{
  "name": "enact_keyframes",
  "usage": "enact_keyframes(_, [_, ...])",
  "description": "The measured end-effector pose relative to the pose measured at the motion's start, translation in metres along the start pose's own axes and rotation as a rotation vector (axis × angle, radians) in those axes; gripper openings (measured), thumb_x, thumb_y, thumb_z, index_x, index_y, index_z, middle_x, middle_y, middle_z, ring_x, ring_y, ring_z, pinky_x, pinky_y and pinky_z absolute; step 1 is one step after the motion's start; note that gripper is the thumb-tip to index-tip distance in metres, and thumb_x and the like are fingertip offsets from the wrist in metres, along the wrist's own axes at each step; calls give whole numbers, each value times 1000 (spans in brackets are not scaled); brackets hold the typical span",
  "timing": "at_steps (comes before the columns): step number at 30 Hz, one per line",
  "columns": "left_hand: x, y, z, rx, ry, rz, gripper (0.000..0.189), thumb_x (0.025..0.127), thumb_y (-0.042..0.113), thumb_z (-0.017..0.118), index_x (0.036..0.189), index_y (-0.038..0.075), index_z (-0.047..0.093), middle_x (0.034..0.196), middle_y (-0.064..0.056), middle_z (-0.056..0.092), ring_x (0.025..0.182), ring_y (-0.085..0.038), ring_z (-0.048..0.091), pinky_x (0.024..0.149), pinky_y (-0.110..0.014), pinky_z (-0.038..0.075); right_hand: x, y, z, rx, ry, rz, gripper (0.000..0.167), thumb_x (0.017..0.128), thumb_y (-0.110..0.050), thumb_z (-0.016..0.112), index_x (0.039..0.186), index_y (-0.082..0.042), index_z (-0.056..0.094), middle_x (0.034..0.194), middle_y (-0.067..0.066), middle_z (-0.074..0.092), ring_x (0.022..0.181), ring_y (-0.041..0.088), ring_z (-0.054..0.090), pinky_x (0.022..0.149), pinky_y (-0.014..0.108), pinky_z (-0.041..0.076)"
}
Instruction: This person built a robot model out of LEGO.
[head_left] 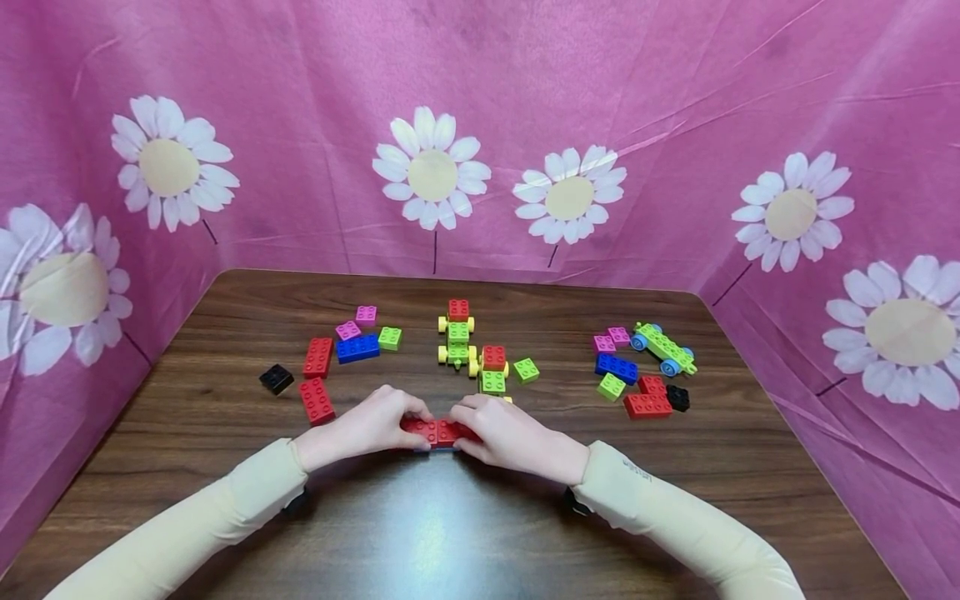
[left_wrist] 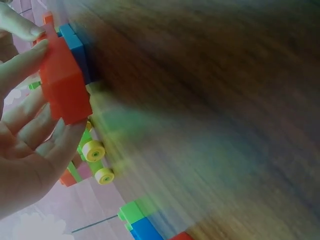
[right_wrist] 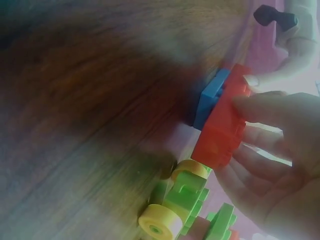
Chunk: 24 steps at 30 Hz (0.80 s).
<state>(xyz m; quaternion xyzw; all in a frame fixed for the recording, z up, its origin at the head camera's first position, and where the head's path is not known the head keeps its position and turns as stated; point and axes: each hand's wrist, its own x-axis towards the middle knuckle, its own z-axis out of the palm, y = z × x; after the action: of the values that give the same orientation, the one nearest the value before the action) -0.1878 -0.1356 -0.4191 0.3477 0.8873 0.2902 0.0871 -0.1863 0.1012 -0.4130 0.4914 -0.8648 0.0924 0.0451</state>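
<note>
Two red bricks sit end to end at the near middle of the table. My left hand (head_left: 371, 427) grips the left red brick (head_left: 424, 430), thumb on its near side. My right hand (head_left: 510, 435) holds the right red brick (head_left: 447, 432) the same way. Beneath them lies a blue brick (right_wrist: 210, 100), mostly hidden in the head view; the red bricks reach out past its ends. In the left wrist view the left red brick (left_wrist: 62, 75) shows its end and near side. Just beyond my right hand stands a green car (head_left: 492, 383) with yellow wheels and a red brick on top.
Another green car (head_left: 458, 333) with yellow wheels stands behind. To the left lie red bricks (head_left: 318, 357), a blue brick (head_left: 357, 348), pink bricks (head_left: 366, 315) and a black piece (head_left: 276, 379). At right are a blue-wheeled green car base (head_left: 663, 347) and several loose bricks (head_left: 617, 368).
</note>
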Motion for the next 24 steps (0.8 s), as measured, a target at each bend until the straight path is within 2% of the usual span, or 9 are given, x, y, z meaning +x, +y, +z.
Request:
enact_keyframes(8, [-9, -3, -3, 68, -6, 17, 36, 81, 23, 82, 111, 5, 74, 105, -7, 77, 92, -14, 69, 80, -28, 56, 2, 0, -1, 9, -15, 18, 23, 89, -25, 74, 107, -11, 69, 94, 0, 69, 83, 8, 64, 76, 23, 57])
enact_keyframes(15, [-10, -3, -1, 76, 23, 30, 32, 80, 22, 82, 108, 6, 75, 102, -6, 77, 91, -14, 70, 79, -28, 56, 4, -3, -2, 4, -1, 1, 23, 87, -25, 77, 103, -10, 71, 91, 0, 69, 81, 9, 63, 75, 23, 56])
enact_keyframes(24, [-9, -2, -2, 97, 37, 47, 31, 79, 22, 83, 104, 6, 77, 98, -6, 78, 87, -13, 71, 75, -25, 56, 5, -4, 0, 8, 20, -5, 19, 84, -25, 79, 90, -12, 67, 80, -2, 63, 74, 9, 56, 68, 21, 50])
